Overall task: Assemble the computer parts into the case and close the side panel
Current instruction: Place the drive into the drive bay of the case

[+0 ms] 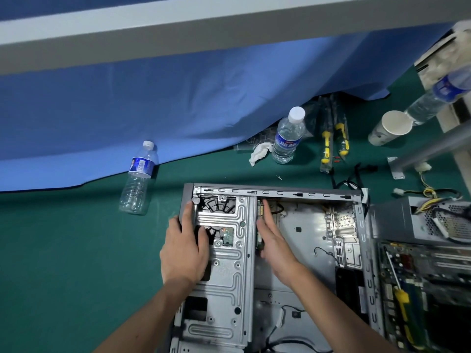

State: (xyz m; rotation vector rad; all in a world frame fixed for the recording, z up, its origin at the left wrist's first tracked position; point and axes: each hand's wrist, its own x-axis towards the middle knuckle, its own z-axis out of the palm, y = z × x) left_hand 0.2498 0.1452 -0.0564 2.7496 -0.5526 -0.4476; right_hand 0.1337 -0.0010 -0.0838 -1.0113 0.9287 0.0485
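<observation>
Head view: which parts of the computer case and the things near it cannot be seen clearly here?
- Case: its near end is cut off by the bottom edge.
- Drive under the metal bracket: mostly covered by the bracket and the left hand.
- Part behind the right hand: hidden by the fingers.
- Circuit board: blurred, cut off at the right edge.
- Upper right bottle: blurred, label unreadable.

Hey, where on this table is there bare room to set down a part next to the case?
Bare green mat lies left of the case, below the lying bottle and blue cloth. A narrower strip runs between the case top and the upright bottle. The right side is crowded: power supply, motherboard, cables, screwdrivers, paper cup.
</observation>
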